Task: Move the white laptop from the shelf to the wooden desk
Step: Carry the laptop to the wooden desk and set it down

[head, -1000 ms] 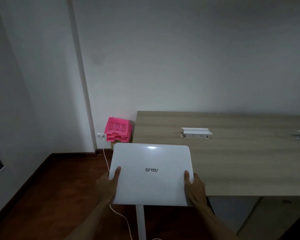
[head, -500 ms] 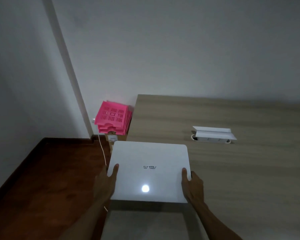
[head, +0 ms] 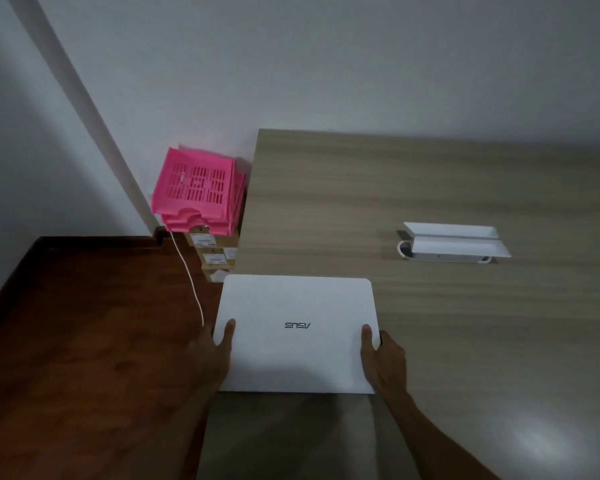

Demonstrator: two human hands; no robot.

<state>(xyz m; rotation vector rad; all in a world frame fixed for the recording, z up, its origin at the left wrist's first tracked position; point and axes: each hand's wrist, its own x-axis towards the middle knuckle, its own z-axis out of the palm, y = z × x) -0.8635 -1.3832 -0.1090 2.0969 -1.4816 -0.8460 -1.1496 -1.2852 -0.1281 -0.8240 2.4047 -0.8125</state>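
The closed white laptop [head: 297,317] with a grey logo on its lid is held flat over the left end of the wooden desk [head: 430,188]. My left hand [head: 215,355] grips its left edge, thumb on the lid. Gripping the right edge in the same way is my right hand [head: 381,362]. Whether the laptop touches the desk top cannot be told. The shelf is out of view.
A white cable box [head: 454,242] with open flaps sits in the desk to the right. Left of the desk, stacked pink trays [head: 196,188] rest on cardboard boxes [head: 212,258] by the wall. A white cord [head: 187,275] runs down over the dark wood floor [head: 84,341].
I have stepped closer and the view has tipped down. The laptop, still held in both hands, has moved from beyond the desk's near edge to over its left end.
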